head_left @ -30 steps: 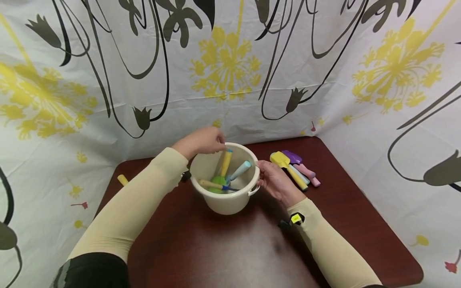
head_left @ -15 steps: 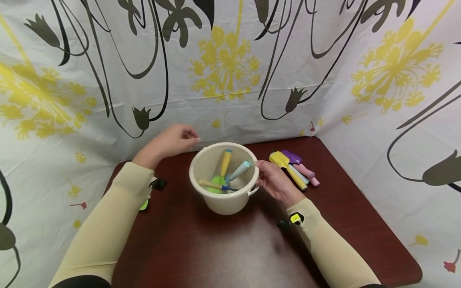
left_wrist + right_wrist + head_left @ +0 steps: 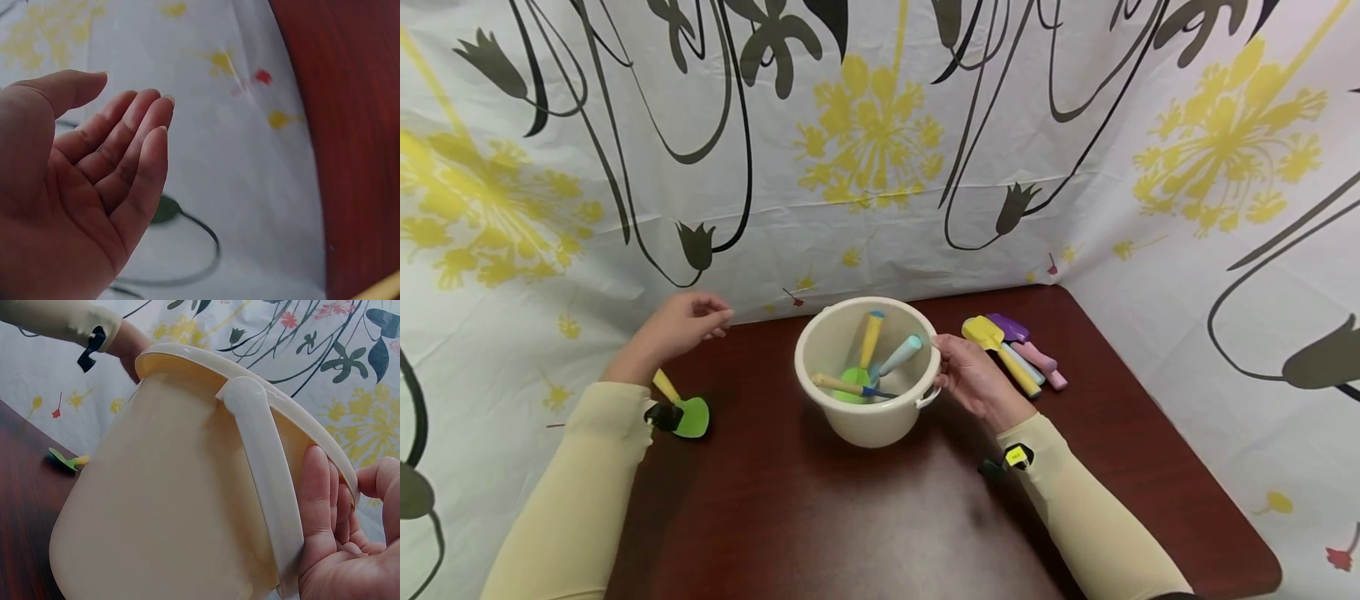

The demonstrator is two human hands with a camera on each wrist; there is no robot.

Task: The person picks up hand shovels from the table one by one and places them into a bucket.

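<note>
A cream bucket (image 3: 868, 425) stands upright on the table, holding several toy garden tools, among them a yellow-handled one (image 3: 871, 337), a light-blue-handled one (image 3: 901, 356) and a beige-handled one (image 3: 841, 384). My right hand (image 3: 977, 379) pinches its rim, the thumb over the edge and the fingers against the outer wall, as the right wrist view shows. Empty and loosely curled, my left hand (image 3: 106, 162) hangs in the air over the table's back left. Nearest to it lies a green toy shovel (image 3: 692, 417) with a yellow handle, partly hidden behind the left wrist.
Right of the bucket lies a small pile of toy tools: a yellow shovel (image 3: 983, 332), a purple one (image 3: 1009, 327) and pink handles (image 3: 1037, 357). A flower-patterned sheet (image 3: 880, 233) hangs behind and beside the dark red table (image 3: 820, 517).
My left hand has moved from over the bucket leftward, away from it, uncovering the green shovel. The right hand and bucket have stayed put.
</note>
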